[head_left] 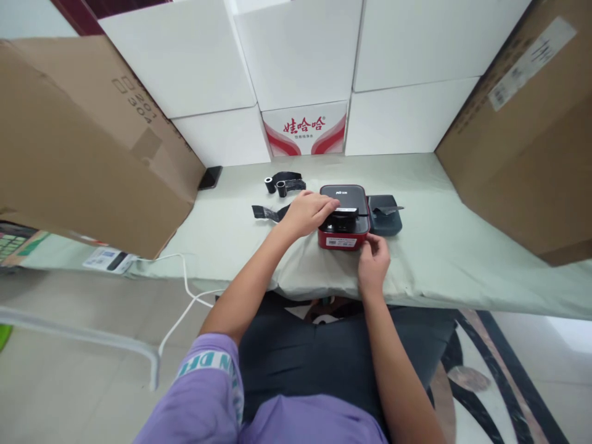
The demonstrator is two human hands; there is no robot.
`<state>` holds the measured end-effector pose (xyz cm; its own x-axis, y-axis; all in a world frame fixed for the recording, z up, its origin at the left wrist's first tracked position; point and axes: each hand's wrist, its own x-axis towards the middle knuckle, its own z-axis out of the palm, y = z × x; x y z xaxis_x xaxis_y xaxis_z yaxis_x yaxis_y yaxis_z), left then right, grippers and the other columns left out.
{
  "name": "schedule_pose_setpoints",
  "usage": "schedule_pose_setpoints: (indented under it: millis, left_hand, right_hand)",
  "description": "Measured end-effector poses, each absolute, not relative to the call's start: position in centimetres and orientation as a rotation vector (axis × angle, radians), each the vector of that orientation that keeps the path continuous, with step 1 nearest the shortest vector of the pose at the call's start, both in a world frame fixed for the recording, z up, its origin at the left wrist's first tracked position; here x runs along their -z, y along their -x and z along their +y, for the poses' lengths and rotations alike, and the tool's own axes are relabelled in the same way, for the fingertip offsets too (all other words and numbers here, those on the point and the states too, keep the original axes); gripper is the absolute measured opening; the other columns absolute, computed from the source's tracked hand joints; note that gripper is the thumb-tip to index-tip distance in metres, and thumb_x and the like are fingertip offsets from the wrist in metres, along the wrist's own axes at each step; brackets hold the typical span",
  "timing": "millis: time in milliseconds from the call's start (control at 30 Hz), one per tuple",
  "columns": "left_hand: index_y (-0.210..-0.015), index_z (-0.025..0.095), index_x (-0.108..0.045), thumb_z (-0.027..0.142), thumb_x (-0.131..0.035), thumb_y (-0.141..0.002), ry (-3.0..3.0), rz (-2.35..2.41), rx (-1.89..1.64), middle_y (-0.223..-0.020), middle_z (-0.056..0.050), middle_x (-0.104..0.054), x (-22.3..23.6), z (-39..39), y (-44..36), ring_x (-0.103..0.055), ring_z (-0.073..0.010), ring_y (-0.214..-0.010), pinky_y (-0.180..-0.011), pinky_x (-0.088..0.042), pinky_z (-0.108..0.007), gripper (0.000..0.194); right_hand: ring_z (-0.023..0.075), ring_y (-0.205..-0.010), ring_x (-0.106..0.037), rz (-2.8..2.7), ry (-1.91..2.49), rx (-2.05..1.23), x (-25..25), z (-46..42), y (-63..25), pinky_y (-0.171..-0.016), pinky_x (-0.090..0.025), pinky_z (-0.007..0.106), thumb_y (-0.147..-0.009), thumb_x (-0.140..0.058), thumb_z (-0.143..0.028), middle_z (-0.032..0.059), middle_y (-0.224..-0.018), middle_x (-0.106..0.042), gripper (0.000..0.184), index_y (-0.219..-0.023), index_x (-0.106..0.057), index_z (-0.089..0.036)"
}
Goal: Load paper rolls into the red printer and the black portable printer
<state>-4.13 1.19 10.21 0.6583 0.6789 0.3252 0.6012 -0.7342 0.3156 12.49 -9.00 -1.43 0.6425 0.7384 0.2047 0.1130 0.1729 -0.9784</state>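
A small red and black machine (343,241), which looks like a label printer, sits on the cloth-covered table. My left hand (308,213) reaches over it from the left, fingers closed on a black piece with a white strip (346,213) at its top. Part of that grip is hidden. My right hand (374,265) holds the machine's front right corner with bent fingers. Right beside the machine lies a dark cover (391,227) with a thin pointed tool (388,210) on it. Crumpled black ribbon (265,213) lies left of my left hand.
Two small rolls (282,189) with black ribbon lie behind my left hand. A phone (211,177) is at the back left. Cardboard boxes (92,142) (531,142) flank the table; white boxes (296,55) wall off the back. A white cable (186,277) hangs over the front edge.
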Motion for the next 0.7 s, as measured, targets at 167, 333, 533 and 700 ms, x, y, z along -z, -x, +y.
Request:
schedule_pose_setpoints:
  millis: [167, 333, 533, 700]
  left_hand:
    - [-0.110, 0.024, -0.074, 0.041, -0.023, -0.110, -2.671, 1.107, -0.768, -0.111, -0.003, -0.078, -8.7, 0.5, 3.8, -0.069, -0.0178, -0.106, -0.101, -0.037, -0.036, 0.054]
    - [-0.112, 0.023, -0.074, 0.040, -0.024, -0.110, -2.632, 1.179, -0.837, -0.110, -0.005, -0.078, -8.1, -0.7, 3.1, -0.069, -0.0191, -0.109, -0.107, -0.036, -0.038, 0.053]
    - [-0.139, 0.022, -0.061, 0.048, -0.027, -0.108, -2.426, 1.094, -0.994, -0.147, -0.009, -0.063, -6.2, -0.6, 5.6, -0.054, -0.0224, -0.141, -0.122, -0.033, -0.043, 0.053]
    - [-0.164, 0.019, -0.024, 0.061, -0.058, -0.094, -2.103, 1.068, -0.979, -0.168, -0.016, -0.033, -2.0, -1.1, 6.7, -0.037, -0.0321, -0.154, -0.125, -0.034, -0.048, 0.089]
  right_hand:
    - [0.0234, -0.095, -0.067, -0.805, 1.358, -0.518, 1.3, -9.0, -12.5, -0.093, -0.053, 0.043, -0.085, -0.056, -0.034, 0.0105, -0.102, -0.073, 0.023, -0.100, -0.064, -0.018]
    - [0.0245, -0.099, -0.068, -0.820, 1.340, -0.557, 1.5, -9.1, -12.3, -0.098, -0.054, 0.046, -0.083, -0.055, -0.032, 0.0118, -0.106, -0.073, 0.026, -0.104, -0.062, -0.019]
    - [0.0347, -0.123, -0.062, -1.160, 1.428, -0.383, 0.0, -9.4, -14.1, -0.106, -0.051, 0.056, -0.079, -0.069, -0.042, 0.0188, -0.134, -0.065, 0.064, -0.136, -0.055, -0.018]
    - [0.0412, -0.134, -0.055, -1.650, 1.508, -0.322, -2.4, -8.0, -16.6, -0.108, -0.049, 0.058, -0.076, -0.074, -0.042, 0.0192, -0.148, -0.058, 0.094, -0.159, -0.035, -0.020]
